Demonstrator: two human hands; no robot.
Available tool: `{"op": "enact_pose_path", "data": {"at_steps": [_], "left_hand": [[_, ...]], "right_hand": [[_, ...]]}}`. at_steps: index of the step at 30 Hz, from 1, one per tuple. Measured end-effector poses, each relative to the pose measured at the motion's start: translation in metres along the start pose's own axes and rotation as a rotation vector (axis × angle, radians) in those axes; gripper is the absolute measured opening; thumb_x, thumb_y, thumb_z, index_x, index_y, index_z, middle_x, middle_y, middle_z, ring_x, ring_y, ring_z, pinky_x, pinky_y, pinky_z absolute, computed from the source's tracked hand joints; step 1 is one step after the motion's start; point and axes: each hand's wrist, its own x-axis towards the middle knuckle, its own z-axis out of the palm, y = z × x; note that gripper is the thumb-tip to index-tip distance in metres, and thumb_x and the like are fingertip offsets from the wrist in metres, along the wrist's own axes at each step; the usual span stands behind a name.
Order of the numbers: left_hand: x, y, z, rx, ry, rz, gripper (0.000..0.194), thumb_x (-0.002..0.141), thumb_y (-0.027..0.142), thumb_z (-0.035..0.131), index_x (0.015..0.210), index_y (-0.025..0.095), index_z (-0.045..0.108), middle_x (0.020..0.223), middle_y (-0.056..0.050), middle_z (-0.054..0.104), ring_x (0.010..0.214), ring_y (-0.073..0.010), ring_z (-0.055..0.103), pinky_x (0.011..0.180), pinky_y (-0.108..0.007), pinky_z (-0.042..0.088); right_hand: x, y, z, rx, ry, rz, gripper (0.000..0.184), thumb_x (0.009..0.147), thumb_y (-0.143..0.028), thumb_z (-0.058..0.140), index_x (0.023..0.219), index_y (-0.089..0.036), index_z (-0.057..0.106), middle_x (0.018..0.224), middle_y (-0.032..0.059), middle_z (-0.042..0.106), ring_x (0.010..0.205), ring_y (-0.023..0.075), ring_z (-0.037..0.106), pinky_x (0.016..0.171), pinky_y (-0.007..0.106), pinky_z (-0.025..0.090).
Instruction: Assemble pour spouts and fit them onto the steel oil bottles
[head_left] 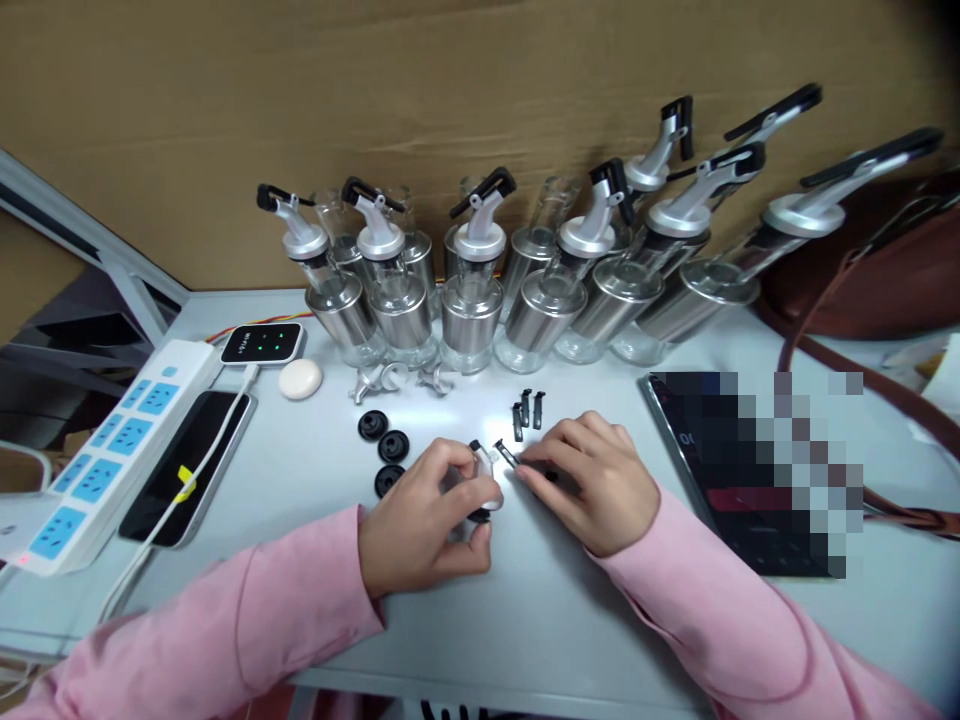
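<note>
In the head view my left hand (431, 520) is closed round a silver pourer spout (486, 480), which has a black tip and a black base. Opposite it, my right hand (596, 485) pinches a small black flap lever (508, 455) between thumb and fingers. The lever's free end points toward the spout, with a small gap between them. Several similar black levers (527, 410) lie just beyond my hands. Black round stoppers (393, 445) rest beside my left hand, the nearest partly covered by it. Silver spout bodies (379, 382) lie farther back.
Glass-and-steel bottles (471, 310) stand along the back, several with pourers fitted. At left are a power strip (127, 440), a phone (187, 470), a Wi-Fi device (262, 343) and a white oval case (300, 379). A tablet (690, 450) and brown bag (840, 275) are at right.
</note>
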Motion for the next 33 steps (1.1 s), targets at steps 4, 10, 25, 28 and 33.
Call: {"op": "enact_pose_path", "data": {"at_steps": [4,10,25,28,33], "left_hand": [[0.0,0.001,0.0,0.007,-0.028,-0.035,0.027,0.075,0.013,0.047,0.101,0.02,0.045,0.093,-0.003,0.038,0.081,-0.0142,0.047,0.069,-0.026,0.05],[-0.001,0.001,-0.001,-0.021,-0.041,-0.039,0.027,0.074,0.013,0.046,0.1,0.02,0.045,0.092,-0.003,0.039,0.082,-0.0143,0.048,0.07,-0.027,0.051],[0.001,0.002,-0.003,-0.016,-0.045,0.018,0.027,0.075,0.011,0.047,0.101,0.018,0.048,0.094,-0.004,0.043,0.085,-0.0157,0.048,0.074,-0.028,0.048],[0.002,0.002,-0.002,-0.009,-0.041,0.043,0.027,0.075,0.011,0.047,0.101,0.019,0.049,0.094,-0.004,0.043,0.085,-0.0155,0.048,0.073,-0.028,0.048],[0.002,0.002,-0.002,-0.002,-0.039,0.057,0.026,0.075,0.011,0.047,0.101,0.018,0.049,0.094,-0.004,0.043,0.085,-0.0152,0.048,0.074,-0.028,0.047]], "right_hand": [[-0.002,0.0,0.002,-0.04,-0.034,-0.013,0.011,0.079,-0.026,0.065,0.072,-0.017,0.067,0.066,0.0042,0.06,0.07,0.0193,0.047,0.061,0.031,0.029],[-0.003,0.0,0.002,-0.029,-0.056,-0.003,0.006,0.076,-0.018,0.065,0.071,-0.018,0.065,0.066,0.0022,0.061,0.069,0.018,0.048,0.061,0.03,0.03],[0.002,-0.017,-0.017,0.442,0.162,0.214,0.008,0.082,-0.016,0.059,0.077,-0.021,0.055,0.071,-0.0001,0.065,0.064,0.012,0.061,0.06,0.023,0.047],[0.003,-0.02,-0.015,0.598,0.154,0.221,0.011,0.079,-0.016,0.061,0.071,-0.02,0.055,0.067,0.0003,0.064,0.063,0.0125,0.062,0.058,0.023,0.048],[0.005,-0.019,-0.014,0.683,0.182,0.255,0.015,0.074,-0.019,0.068,0.064,-0.019,0.056,0.065,0.0019,0.064,0.065,0.0139,0.063,0.061,0.025,0.05]]}}
